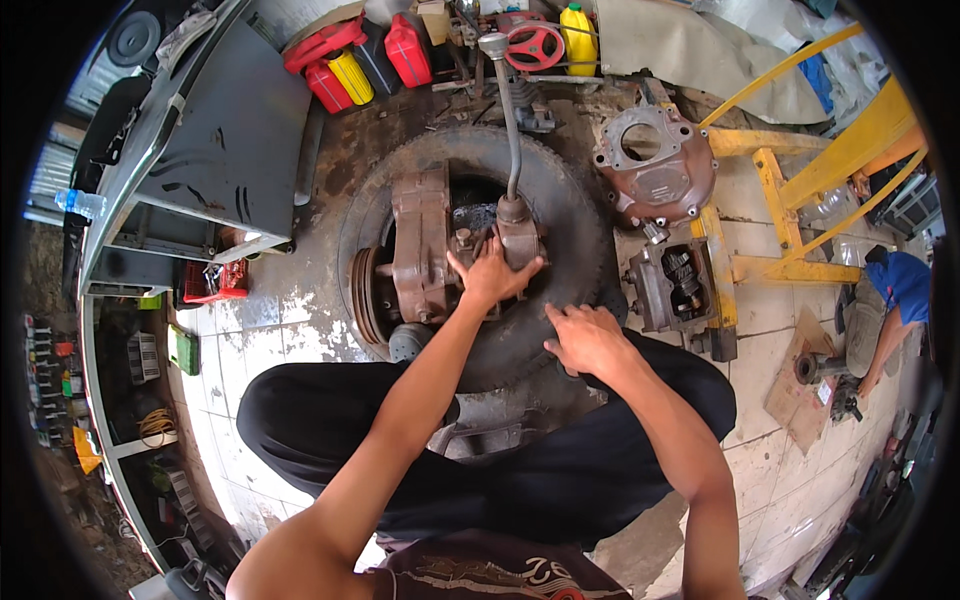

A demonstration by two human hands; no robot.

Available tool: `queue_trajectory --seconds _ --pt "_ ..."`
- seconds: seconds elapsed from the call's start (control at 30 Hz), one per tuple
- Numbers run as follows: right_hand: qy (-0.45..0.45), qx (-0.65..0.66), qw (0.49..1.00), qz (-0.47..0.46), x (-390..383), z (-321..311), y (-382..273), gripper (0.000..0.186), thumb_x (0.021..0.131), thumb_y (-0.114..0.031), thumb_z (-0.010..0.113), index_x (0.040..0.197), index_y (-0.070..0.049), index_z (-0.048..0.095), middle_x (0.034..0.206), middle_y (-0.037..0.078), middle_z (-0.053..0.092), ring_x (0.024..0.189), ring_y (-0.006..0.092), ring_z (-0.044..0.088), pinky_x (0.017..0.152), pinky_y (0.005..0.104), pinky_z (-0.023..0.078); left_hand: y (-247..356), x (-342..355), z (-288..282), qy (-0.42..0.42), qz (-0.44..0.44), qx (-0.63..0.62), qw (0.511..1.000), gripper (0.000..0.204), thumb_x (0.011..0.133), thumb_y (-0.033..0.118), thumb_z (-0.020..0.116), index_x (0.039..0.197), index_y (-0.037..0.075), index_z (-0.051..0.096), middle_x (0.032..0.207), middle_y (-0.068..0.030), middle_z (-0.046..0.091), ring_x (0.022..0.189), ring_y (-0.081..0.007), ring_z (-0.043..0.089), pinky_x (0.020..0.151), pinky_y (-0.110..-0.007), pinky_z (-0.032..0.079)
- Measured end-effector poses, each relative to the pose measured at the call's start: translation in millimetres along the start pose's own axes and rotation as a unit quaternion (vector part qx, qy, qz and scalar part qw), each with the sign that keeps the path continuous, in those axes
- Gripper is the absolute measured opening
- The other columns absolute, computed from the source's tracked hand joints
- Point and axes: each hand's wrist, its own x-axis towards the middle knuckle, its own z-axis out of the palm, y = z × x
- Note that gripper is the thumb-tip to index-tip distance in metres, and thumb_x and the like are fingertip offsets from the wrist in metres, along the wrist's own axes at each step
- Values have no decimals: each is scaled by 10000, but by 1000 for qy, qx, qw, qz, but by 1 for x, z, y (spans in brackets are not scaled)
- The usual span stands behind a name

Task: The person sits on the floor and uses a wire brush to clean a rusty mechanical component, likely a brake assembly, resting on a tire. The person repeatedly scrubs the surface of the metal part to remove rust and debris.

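Note:
A brown metal gearbox [420,240] sits on a large black tyre [580,220] laid flat in front of me. A grooved drum [368,295] is on its left side. A long bent gear lever [513,130] with a worn knob rises from the lever housing [519,235] at the gearbox's right. My left hand [488,275] lies against that housing's near side, fingers and thumb spread. Nearer to me on the right, my right hand [588,340] is over the tyre's near edge, its fingers loosely extended and apart, with nothing visible in it.
At right are a bell housing [665,170], an opened gear case [655,290] and a yellow metal frame [735,270]. Another person's hand [868,382] is by parts on cardboard [800,395]. A grey cabinet [220,140] stands left; jerrycans [405,52] line the back.

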Motion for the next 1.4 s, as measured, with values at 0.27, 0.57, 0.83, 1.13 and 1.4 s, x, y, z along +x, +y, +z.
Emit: queue_trajectory --seconds 0.27,0.57,0.83,1.13,1.4 --pt "-11 -4 1000 -6 -3 -1 1 613 942 -363 639 1435 -33 488 1233 190 658 1153 335 630 956 497 483 1 -25 18 70 26 -21 997 1227 781 886 389 1573 -28 182 1569 -203 382 1466 -310 366 1093 -737 -152" --pt "17 8 1000 -1 -6 4 9 606 939 -356 645 1425 -26 494 1212 190 665 1148 344 632 945 494 490 -14 -14 17 94 76 -2 993 1226 781 889 392 1568 -32 204 1557 -201 400 1462 -305 372 1088 -745 -146" --pt "18 12 998 -53 -8 -9 -12 627 934 -365 646 1427 -14 483 1214 190 656 1157 343 624 962 503 477 0 -8 15 75 23 -49 996 1181 802 883 354 1550 -27 275 1526 -203 446 1450 -348 383 1087 -750 -141" --pt "52 -24 996 -62 -7 -16 -24 595 933 -336 648 1412 -12 510 1163 164 669 1113 328 635 968 492 471 -6 11 4 4 -8 -45 999 1212 787 883 385 1555 -43 241 1525 -210 444 1447 -333 390 1078 -735 -186" --pt "57 -29 994 -88 -1 -20 -37 621 931 -341 655 1425 -2 489 1194 181 647 1097 338 629 982 481 464 -3 36 -15 -21 -29 -79 996 1214 777 897 380 1547 -35 273 1493 -210 484 1418 -364 425 1072 -757 -148"
